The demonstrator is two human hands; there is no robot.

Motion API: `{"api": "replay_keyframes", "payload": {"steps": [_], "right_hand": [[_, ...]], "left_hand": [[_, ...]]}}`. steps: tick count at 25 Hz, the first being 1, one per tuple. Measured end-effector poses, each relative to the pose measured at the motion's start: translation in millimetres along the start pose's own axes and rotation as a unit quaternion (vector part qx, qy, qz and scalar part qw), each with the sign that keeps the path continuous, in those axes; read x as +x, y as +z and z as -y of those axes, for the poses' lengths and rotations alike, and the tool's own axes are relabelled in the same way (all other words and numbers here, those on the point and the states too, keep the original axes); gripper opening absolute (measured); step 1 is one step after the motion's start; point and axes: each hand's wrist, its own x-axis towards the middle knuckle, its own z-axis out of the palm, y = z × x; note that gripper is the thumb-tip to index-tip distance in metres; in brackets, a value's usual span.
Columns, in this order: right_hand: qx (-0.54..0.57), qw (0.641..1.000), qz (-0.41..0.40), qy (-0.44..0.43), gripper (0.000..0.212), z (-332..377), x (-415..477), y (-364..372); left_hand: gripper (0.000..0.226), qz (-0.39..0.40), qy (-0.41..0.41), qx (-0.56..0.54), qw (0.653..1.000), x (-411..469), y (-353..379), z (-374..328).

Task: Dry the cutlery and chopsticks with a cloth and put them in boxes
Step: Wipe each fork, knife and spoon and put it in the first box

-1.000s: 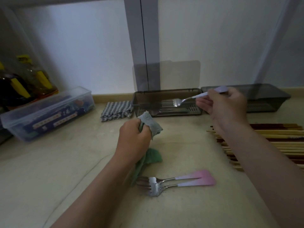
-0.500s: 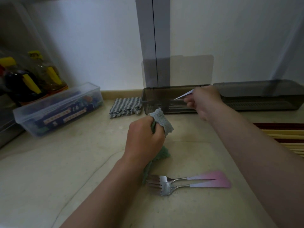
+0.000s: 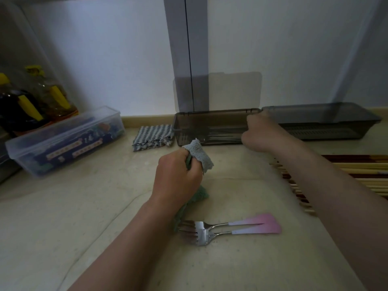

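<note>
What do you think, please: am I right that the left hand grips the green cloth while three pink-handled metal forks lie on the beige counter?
Not quite: the head view shows two pink-handled metal forks, not three, lying on the beige counter. The left hand does grip the green cloth.

I count two pink-handled steel forks (image 3: pixel 228 224) (image 3: pixel 231 233), two smoky grey plastic boxes (image 3: pixel 210 131) (image 3: pixel 336 122) and two terry cloths (image 3: pixel 199 158) (image 3: pixel 153 136). One clear lidded plastic tub (image 3: pixel 63 141), two yellow-capped bottles (image 3: pixel 19 106) (image 3: pixel 54 97). The wooden chopsticks (image 3: pixel 357 175) I cannot count.
</note>
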Motion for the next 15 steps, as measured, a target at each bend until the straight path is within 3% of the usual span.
{"api": "replay_keyframes", "payload": {"steps": [2, 5, 7, 9, 15], "right_hand": [[0.050, 0.996, -0.025, -0.074, 0.034, -8.2, -24.1, 4.2], [0.096, 0.973, 0.099, -0.187, 0.017, -14.8, -71.7, 11.6], [0.065, 0.957, 0.200, -0.199, 0.005, -13.2, -92.9, 13.3], [0.021, 0.947, 0.248, -0.205, 0.012, -8.6, -102.9, 12.0], [-0.046, 0.936, 0.274, -0.215, 0.009, 5.0, -110.7, 15.8]], "left_hand": [[0.027, -0.001, 0.001, 0.000, 1.000, 0.7, -0.6, -0.2], [0.027, 0.003, 0.004, -0.002, 1.000, -0.1, -0.9, -2.5], [0.028, 0.005, 0.001, -0.004, 1.000, -0.5, -2.1, -3.2], [0.030, 0.005, -0.003, -0.009, 1.000, -1.1, -3.4, -4.7], [0.031, 0.006, -0.001, -0.007, 1.000, -0.4, -3.4, -5.3]]}}
